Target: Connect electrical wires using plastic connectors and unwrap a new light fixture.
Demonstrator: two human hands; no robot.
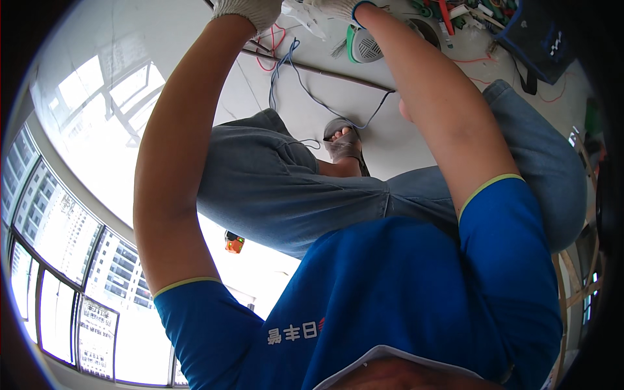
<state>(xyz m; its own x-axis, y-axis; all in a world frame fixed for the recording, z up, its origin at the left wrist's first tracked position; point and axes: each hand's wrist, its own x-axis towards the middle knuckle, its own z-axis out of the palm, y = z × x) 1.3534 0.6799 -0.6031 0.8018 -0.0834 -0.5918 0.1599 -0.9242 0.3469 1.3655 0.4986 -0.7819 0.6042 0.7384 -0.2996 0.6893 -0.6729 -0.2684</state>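
Observation:
My left hand, in a white knitted glove, reaches to the top edge of the head view, which cuts off its fingers. Also at that edge is my right hand, in a similar glove with a blue cuff. Its fingers lie out of sight too. Crumpled clear plastic shows between the two hands; whether either one touches it I cannot tell. Below them a thin dark rod lies across the pale floor. A blue-grey cable crosses it, and a red wire curls near my left wrist.
Beside my right forearm rests a rounded grey and green piece with a slotted grille. Several tools and scraps lie at the far right, next to a dark blue bag. My sandalled foot stands near the cable. An orange device is at the left.

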